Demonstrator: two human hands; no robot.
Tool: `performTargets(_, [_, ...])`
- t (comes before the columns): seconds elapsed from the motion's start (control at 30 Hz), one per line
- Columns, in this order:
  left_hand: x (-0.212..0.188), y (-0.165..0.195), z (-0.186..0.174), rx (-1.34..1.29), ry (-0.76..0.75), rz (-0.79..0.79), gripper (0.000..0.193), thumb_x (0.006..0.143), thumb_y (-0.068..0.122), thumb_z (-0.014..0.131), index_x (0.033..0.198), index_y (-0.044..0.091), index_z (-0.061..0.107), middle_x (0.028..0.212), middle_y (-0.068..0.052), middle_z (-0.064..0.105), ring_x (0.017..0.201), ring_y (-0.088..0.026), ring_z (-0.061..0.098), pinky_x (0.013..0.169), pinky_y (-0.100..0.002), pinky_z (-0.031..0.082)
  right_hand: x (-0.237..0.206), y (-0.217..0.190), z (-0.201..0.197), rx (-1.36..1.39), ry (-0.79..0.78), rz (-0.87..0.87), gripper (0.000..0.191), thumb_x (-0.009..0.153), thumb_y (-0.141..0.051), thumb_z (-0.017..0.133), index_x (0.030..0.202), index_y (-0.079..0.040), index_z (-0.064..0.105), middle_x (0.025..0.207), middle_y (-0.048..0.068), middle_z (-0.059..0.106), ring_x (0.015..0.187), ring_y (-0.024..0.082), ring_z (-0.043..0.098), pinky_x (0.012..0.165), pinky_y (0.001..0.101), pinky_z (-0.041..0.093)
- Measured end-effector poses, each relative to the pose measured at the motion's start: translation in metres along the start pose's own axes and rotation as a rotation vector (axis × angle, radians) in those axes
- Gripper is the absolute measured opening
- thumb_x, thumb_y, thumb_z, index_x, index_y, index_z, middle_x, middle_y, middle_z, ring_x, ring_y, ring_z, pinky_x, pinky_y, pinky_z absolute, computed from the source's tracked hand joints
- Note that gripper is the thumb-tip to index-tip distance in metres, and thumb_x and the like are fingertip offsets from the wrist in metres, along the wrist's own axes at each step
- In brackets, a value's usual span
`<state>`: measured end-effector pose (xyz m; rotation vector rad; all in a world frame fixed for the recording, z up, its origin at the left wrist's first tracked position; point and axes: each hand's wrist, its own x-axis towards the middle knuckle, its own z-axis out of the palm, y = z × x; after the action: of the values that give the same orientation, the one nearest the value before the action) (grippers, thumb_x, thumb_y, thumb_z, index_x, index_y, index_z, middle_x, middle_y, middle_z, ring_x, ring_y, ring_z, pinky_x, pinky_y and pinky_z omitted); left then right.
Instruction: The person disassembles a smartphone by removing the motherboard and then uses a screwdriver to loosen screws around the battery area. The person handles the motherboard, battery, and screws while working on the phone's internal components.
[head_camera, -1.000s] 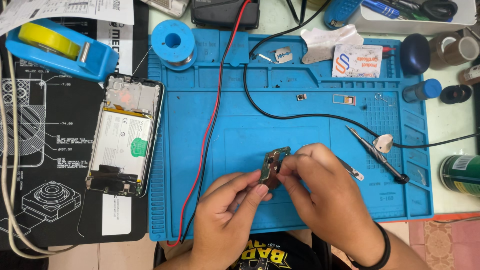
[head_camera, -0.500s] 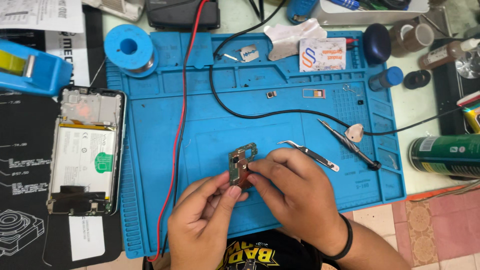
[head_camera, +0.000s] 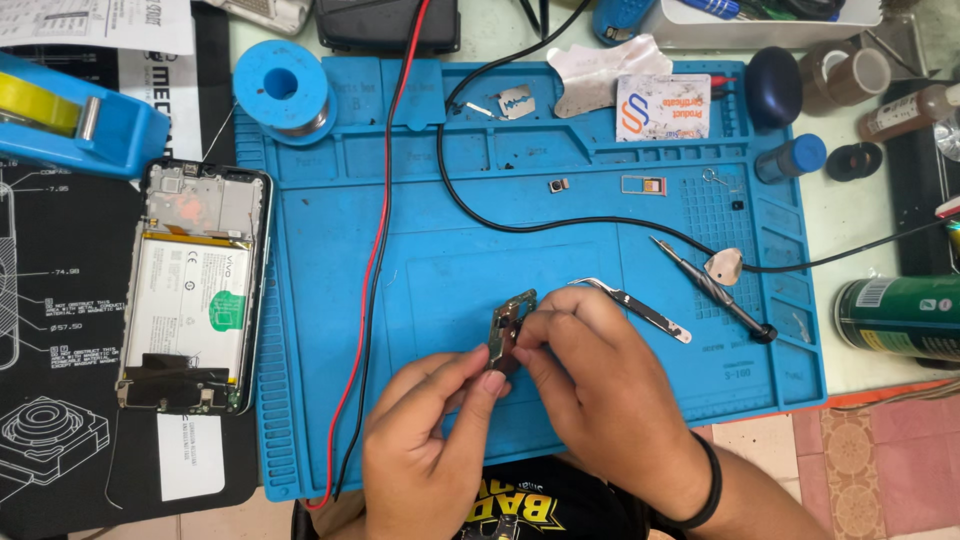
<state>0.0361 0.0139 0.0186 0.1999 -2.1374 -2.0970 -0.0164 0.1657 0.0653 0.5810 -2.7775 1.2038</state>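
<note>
Head view, left to right: opened phone (head_camera: 193, 288) on black mat; left hand (head_camera: 425, 450) and right hand (head_camera: 600, 395) both pinch a small circuit board (head_camera: 508, 328) by fingertips, held just above the blue work mat (head_camera: 420, 270); tweezers (head_camera: 635, 308) just beside right hand.

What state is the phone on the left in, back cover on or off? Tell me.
Off. The phone lies flat on the black mat with its battery and internal boards exposed.
</note>
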Motion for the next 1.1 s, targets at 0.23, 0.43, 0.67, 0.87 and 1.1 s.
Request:
performTargets(0.23, [0.002,0.002,0.004,-0.060,0.058,-0.033,0.025,0.090,-0.006,0.071,0.115,-0.008,0.072,0.107,-0.015,0.072,0.092,-0.018,0.078,0.080,-0.027,0.066,-0.007,-0.004,0.008,-0.077,-0.001,-0.108,0.017,0.086,0.000,0.072,0.101,-0.002,0.065,0.114,0.015,0.064,0.100,0.032,0.066,0.082,0.0371,0.054])
performTargets(0.43, [0.005,0.001,0.007,-0.195,0.055,-0.097,0.026,0.092,-0.005,0.070,0.118,-0.007,0.069,0.109,-0.015,0.071,0.091,-0.018,0.078,0.080,-0.027,0.065,0.007,0.019,-0.031,-0.147,0.017,-0.100,0.015,0.082,-0.004,0.078,0.092,-0.005,0.067,0.105,0.012,0.065,0.098,0.028,0.068,0.082,0.0345,0.053])
performTargets(0.67, [0.012,0.003,0.007,0.042,-0.055,-0.033,0.025,0.092,0.003,0.071,0.116,-0.002,0.073,0.100,-0.012,0.076,0.080,-0.016,0.078,0.071,-0.026,0.062,0.070,0.072,-0.065,-0.343,-0.095,0.049,0.012,0.082,-0.008,0.080,0.092,-0.006,0.074,0.081,0.009,0.065,0.073,0.023,0.068,0.067,0.0349,0.053])
performTargets(0.87, [0.014,0.002,0.010,0.068,-0.055,0.023,0.026,0.093,0.003,0.070,0.118,-0.002,0.072,0.096,-0.012,0.076,0.078,-0.017,0.076,0.071,-0.028,0.061,0.094,0.085,-0.060,-0.369,-0.149,0.033,0.015,0.080,-0.009,0.081,0.093,-0.004,0.074,0.081,0.011,0.070,0.073,0.025,0.069,0.067,0.0365,0.054])
performTargets(1.1, [0.014,0.001,0.008,0.096,-0.015,0.024,0.027,0.091,0.003,0.071,0.117,-0.004,0.072,0.099,-0.013,0.076,0.079,-0.017,0.078,0.070,-0.027,0.062,0.074,0.097,-0.071,-0.259,-0.015,0.063,0.016,0.089,-0.008,0.078,0.104,-0.004,0.074,0.088,0.010,0.072,0.075,0.017,0.069,0.068,0.0299,0.053])
